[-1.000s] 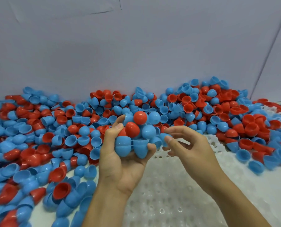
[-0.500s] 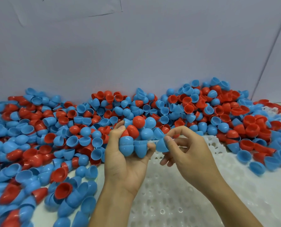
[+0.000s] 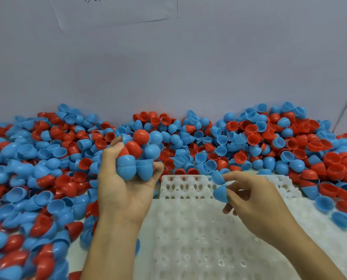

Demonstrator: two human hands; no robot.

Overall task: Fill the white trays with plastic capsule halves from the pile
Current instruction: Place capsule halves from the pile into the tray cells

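Head view: blue capsule half (image 3: 221,192) between right-hand fingers (image 3: 232,187)

Capsule halves (image 3: 249,138) glossy plastic; trays (image 3: 188,239) translucent plastic.

The bench (image 3: 330,245) is white, backed by a pale wall at twelve o'clock. A pile (image 3: 47,168) of red and blue capsule halves covers it from nine o'clock round through twelve to three. White trays (image 3: 198,239) with rows of round pockets lie at six o'clock, their far edge touching the pile.
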